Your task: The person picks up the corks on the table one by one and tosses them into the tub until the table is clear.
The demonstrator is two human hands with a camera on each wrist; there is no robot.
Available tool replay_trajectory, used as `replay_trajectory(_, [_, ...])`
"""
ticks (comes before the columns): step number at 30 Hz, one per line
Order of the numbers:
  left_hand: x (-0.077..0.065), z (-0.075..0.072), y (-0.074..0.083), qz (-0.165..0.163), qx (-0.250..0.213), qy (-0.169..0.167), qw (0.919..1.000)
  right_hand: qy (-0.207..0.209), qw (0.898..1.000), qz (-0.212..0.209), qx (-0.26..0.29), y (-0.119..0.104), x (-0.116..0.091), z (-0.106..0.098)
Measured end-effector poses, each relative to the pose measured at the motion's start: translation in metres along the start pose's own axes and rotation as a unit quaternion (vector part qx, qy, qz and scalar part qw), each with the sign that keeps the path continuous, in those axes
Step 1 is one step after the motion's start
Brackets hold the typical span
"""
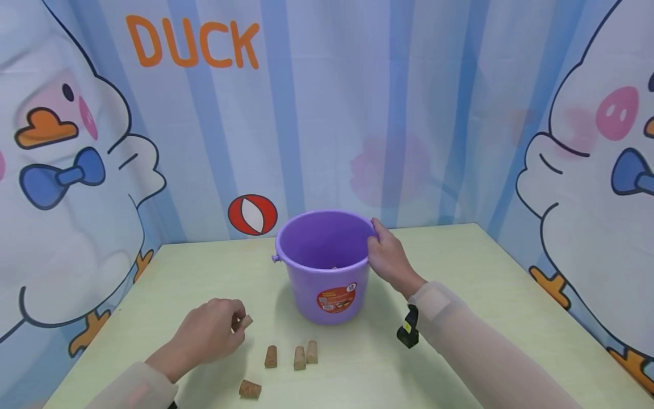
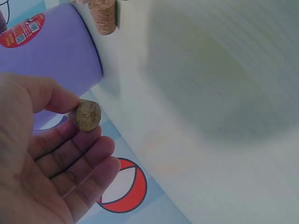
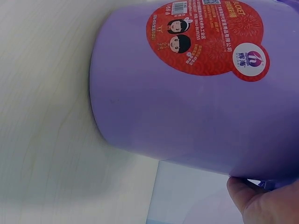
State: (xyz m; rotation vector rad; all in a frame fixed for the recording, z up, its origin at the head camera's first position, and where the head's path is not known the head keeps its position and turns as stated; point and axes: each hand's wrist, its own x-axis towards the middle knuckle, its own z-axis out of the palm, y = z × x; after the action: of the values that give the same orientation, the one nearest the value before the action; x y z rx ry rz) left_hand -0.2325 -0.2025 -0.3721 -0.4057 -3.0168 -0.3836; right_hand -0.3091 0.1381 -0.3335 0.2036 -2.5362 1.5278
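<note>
A purple bucket (image 1: 327, 289) with a red label stands upright on the table. My right hand (image 1: 392, 258) grips its rim on the right side, thumb on the outside in the right wrist view. Left of the bucket, my left hand (image 1: 209, 332) pinches a cork (image 2: 87, 115) between thumb and fingers, above the table. On the table in front of the bucket lie several more corks: one (image 1: 271, 357) near the left hand, a pair (image 1: 300, 358) side by side, and one (image 1: 250, 389) closer to me. A bit of something tan shows inside the bucket, mostly hidden by its wall.
The pale table (image 1: 204, 272) ends at a blue striped curtain (image 1: 332, 113) with printed ducks, which closes off the back and both sides. A black strap camera (image 1: 408, 329) hangs at the right wrist.
</note>
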Motion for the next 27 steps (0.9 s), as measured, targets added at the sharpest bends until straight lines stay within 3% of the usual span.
replay_trajectory(14, [0.005, -0.015, 0.019, 0.033, -0.029, 0.09, 0.9949, -0.001, 1.0, 0.0, -0.001, 0.001, 0.0, 0.0])
replay_trajectory(22, [0.009, -0.019, 0.025, 0.089, -0.04, 0.174, 0.98, -0.003, 1.0, 0.001, 0.002, 0.001, 0.0, 0.0])
replay_trajectory(27, [0.013, -0.025, 0.031, 0.111, -0.046, 0.207, 0.971, -0.003, 1.0, 0.0, 0.001, 0.001, 0.001, 0.0])
